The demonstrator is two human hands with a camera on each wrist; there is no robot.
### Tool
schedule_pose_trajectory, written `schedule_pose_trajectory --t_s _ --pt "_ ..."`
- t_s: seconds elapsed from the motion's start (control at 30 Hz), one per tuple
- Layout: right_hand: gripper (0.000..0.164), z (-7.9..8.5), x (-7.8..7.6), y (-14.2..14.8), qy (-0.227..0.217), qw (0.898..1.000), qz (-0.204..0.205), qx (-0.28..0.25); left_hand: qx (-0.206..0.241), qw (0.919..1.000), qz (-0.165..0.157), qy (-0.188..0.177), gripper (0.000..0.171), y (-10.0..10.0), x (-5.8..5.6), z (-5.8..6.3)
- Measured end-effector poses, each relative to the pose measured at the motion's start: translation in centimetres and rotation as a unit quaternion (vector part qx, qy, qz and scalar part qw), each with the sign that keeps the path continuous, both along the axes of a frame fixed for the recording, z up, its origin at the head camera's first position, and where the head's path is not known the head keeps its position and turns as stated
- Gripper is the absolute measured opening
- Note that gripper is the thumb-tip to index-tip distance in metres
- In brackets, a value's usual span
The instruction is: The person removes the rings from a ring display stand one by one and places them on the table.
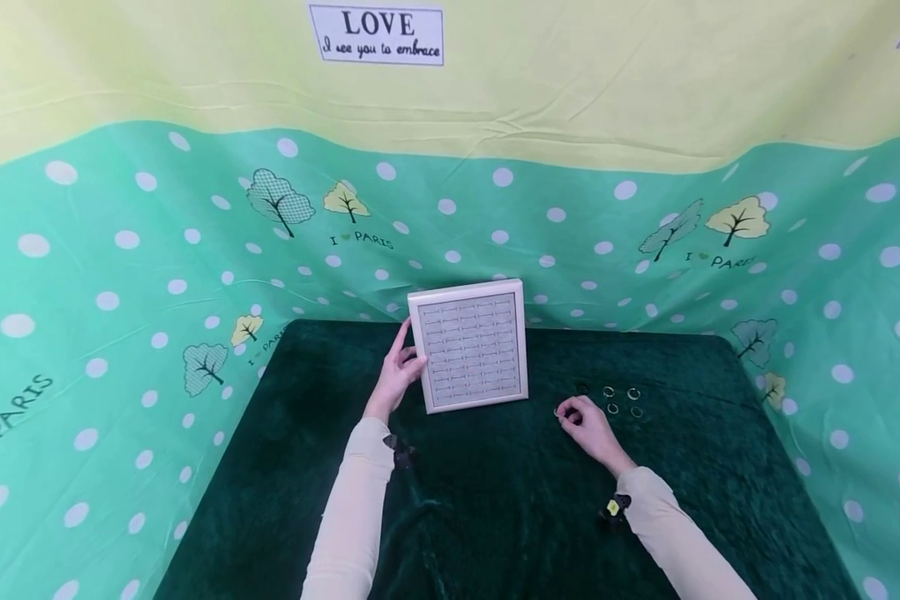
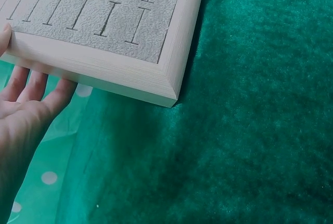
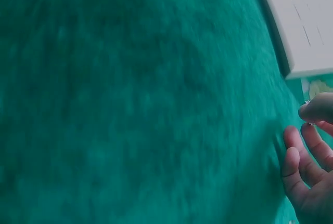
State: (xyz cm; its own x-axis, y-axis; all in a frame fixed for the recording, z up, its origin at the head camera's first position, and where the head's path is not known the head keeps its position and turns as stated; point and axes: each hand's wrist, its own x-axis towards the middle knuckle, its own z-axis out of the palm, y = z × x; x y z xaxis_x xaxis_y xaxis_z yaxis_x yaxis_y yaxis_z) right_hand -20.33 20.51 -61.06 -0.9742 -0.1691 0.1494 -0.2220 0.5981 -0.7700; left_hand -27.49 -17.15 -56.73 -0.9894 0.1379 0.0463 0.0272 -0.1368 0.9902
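Observation:
A ring display tray (image 1: 468, 406) with a pale wooden frame and a grey slotted pad stands tilted upright at the back of the table. My left hand (image 1: 395, 377) grips its left side, thumb on the front of the frame and fingers behind, as the left wrist view shows at the frame (image 2: 93, 68). To the right of the tray, my right hand (image 1: 591, 427) pinches a small ring (image 1: 557, 413) between thumb and fingertips. In the right wrist view only glinting bits of that ring (image 3: 307, 102) show; the fingers hide the rest.
Several rings (image 1: 633, 394) lie on the dark green velvet cloth (image 1: 495, 517), just beyond and to the right of my right hand. A green and yellow printed curtain (image 1: 555, 215) rises behind the table and along both sides.

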Motion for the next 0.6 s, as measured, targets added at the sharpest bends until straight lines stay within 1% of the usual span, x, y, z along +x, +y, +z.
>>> schedule_pose_trajectory --t_s 0.1,0.3,0.4,0.53,0.6 --pt "0.011 0.1 0.2 1.1 0.015 1.000 0.001 0.007 0.002 1.0000 -0.003 0.002 0.076 0.0 0.0 -0.1" --pt "0.010 -0.2 0.6 2.8 0.018 1.000 0.001 0.017 0.003 1.0000 -0.009 -0.001 0.077 0.1 0.1 0.2" --pt "0.010 -0.3 0.7 3.5 0.030 0.999 0.000 0.023 0.004 0.9999 -0.012 -0.001 0.077 0.1 0.1 0.3" --pt "0.011 -0.4 1.0 4.0 0.046 0.998 -0.003 0.030 0.005 1.0000 -0.008 -0.004 0.077 0.0 0.1 0.3" --pt "0.011 -0.5 1.0 4.1 0.045 0.998 -0.005 0.034 0.003 1.0000 -0.002 -0.007 0.077 0.0 0.2 0.2"
